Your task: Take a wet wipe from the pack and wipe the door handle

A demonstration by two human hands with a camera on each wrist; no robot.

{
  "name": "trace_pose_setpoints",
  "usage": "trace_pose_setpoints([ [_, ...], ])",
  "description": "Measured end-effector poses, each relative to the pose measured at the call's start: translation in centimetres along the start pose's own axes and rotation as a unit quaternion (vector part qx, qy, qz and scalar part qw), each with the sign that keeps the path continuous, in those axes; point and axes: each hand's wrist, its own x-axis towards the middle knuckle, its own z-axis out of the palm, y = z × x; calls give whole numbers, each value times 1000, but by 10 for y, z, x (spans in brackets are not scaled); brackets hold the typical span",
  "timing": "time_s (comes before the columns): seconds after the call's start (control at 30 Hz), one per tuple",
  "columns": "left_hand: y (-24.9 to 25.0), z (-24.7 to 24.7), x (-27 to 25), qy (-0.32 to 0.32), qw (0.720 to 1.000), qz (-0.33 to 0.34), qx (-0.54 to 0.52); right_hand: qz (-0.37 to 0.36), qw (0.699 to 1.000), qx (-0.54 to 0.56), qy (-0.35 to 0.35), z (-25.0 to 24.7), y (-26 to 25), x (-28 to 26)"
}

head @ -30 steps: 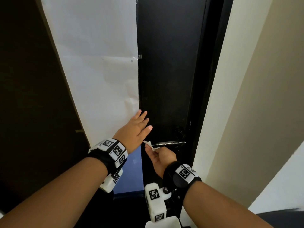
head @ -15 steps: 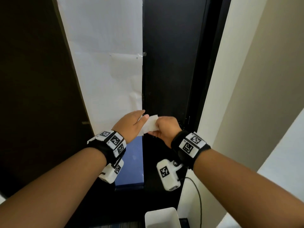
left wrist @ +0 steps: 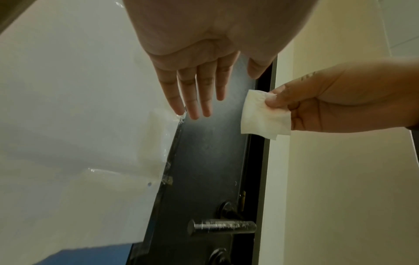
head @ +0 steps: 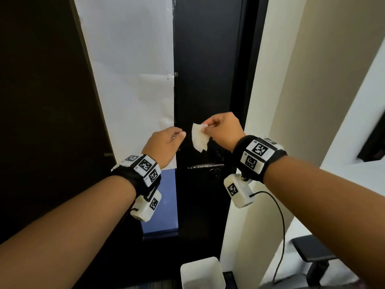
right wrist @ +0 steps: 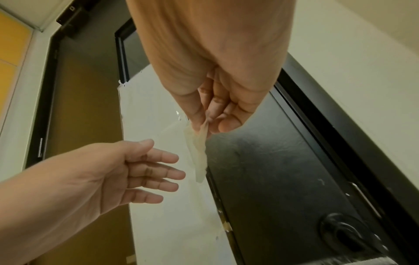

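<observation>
Over on the left of the door handle (head: 205, 166), white paper (head: 133, 69) is taped across the door (head: 206, 80), with a blue panel (head: 164, 205) below it. The left hand (head: 164, 142) hangs above and left of the handle, fingers (left wrist: 199, 100) straight and loosely spread, holding nothing and touching nothing. Just a small gap, and there is the wet wipe (head: 199, 137), a folded white square dangling straight above the handle, clear of it and clear of the door. The right hand (head: 224, 130) has it pinched at the top corner between thumb and fingertips (left wrist: 275, 101), the other fingers curled in. The two hands are near each other but apart. The handle itself is a dull metal bar sticking out leftward from its round black mount, with nothing on it. Down below the handle stands a white bin (head: 202, 274), and further right a black cable (head: 281, 236) trails from the right wrist camera along the cream wall (head: 312, 80).
</observation>
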Motion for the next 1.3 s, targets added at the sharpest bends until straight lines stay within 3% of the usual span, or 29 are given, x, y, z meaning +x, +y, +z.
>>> trace_pose_setpoints([
  [0.27,-33,38,-27,-48,997,-51,45,13,998,-40,-53,21,51,-31],
  [0.8,-180,181,-125,-139,965,-155,159,99,979,-59,-165,143,255,-127],
  [1.07,-238,237,-171,-156,960,-170,160,188,947,-120,-230,209,361,-177],
  [1.3,-257,255,-184,-181,951,-189,166,228,928,-156,-251,238,407,-188],
])
